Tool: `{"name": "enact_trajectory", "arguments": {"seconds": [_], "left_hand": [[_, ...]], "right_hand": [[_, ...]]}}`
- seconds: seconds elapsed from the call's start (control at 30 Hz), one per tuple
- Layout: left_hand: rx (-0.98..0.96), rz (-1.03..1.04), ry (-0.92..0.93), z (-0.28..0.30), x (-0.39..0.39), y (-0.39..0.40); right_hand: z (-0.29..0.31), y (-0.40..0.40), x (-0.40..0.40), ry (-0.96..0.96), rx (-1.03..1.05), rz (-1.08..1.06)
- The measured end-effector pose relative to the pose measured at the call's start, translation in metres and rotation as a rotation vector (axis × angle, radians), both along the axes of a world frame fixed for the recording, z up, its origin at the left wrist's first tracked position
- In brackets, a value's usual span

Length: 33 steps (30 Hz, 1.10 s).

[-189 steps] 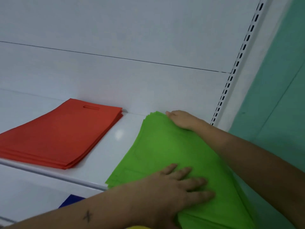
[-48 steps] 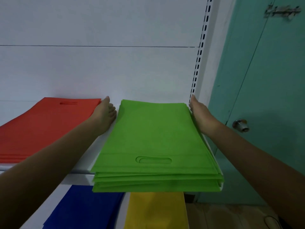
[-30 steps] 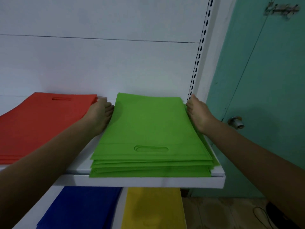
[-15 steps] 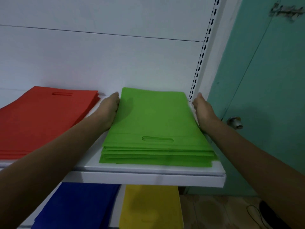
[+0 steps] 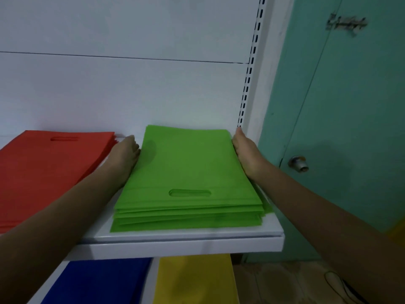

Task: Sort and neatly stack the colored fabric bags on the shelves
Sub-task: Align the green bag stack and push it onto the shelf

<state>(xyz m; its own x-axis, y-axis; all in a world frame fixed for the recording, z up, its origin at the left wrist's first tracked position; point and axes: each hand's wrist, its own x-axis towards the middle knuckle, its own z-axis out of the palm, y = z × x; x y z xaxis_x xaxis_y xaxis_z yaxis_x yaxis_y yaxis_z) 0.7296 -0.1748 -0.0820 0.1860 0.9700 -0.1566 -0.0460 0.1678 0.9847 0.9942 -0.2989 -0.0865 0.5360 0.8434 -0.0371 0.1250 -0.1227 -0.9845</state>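
You have the green bag stack (image 5: 186,178) flat on the upper shelf (image 5: 186,243), at the right end, back edge near the white back panel (image 5: 122,91). Your left hand (image 5: 125,156) lies flat against the stack's 9 o'clock edge, fingers extended and together, gripping nothing. Your right hand (image 5: 245,152) mirrors it at 3 o'clock, fingers straight along the edge, also holding nothing. Both palms press inward, presumably to square the sides of the pile.

Observation: the front edges at 6 o'clock fan out in steps, so the lower bags sit forward of the top one. The cut-out handle (image 5: 189,193) of the top bag faces you. Side pressure alone likely won't fix that stagger; a push from the front seems needed.

The red bag stack (image 5: 48,170) sits at 9 o'clock of the green, just beside your left hand, its handle slot toward the panel, i.e. turned the opposite way. Below the shelf, blue bags (image 5: 98,281) and yellow bags (image 5: 195,279) lie side by side, one colour per spot. The slotted upright (image 5: 248,71) rises at 1 o'clock, close to your right fingertips (image 5: 238,131).
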Motion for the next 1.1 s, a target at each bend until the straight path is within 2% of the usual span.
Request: {"name": "enact_trajectory", "arguments": {"seconds": [0.07, 0.17, 0.2, 0.4, 0.47, 0.57, 0.67, 0.77, 0.83, 1.03, 1.1], "left_hand": [[-0.057, 0.017, -0.123, 0.008, 0.000, -0.016], [0.009, -0.039, -0.127, 0.001, 0.005, -0.008], [-0.039, -0.065, -0.148, 0.001, 0.010, -0.010], [-0.030, -0.019, -0.088, -0.001, 0.011, -0.007], [-0.054, 0.033, -0.148, -0.004, 0.003, -0.001], [0.007, 0.033, -0.060, -0.004, 0.011, -0.007], [0.007, -0.003, -0.039, 0.002, 0.019, -0.022], [-0.037, -0.001, -0.166, 0.001, 0.010, -0.017], [-0.064, -0.042, -0.237, 0.000, 0.007, -0.016], [-0.084, -0.129, -0.172, 0.011, 0.008, -0.029], [-0.004, -0.121, -0.098, 0.012, -0.007, -0.035]], "right_hand": [[0.002, -0.004, 0.010, -0.060, 0.013, -0.039], [-0.001, -0.008, 0.021, -0.007, 0.050, -0.060], [-0.003, -0.010, 0.018, -0.030, 0.014, -0.032], [-0.003, -0.018, 0.011, -0.026, 0.033, -0.058], [-0.005, -0.019, 0.011, 0.036, 0.052, -0.064], [-0.010, -0.023, 0.005, -0.092, 0.045, -0.022], [-0.011, -0.025, 0.010, -0.082, 0.045, -0.034], [-0.004, -0.030, 0.012, 0.066, 0.091, -0.008], [-0.004, -0.033, 0.007, 0.082, 0.099, -0.019], [0.005, -0.056, -0.004, -0.016, 0.048, 0.081], [0.011, -0.080, -0.010, -0.254, 0.016, 0.142]]}}
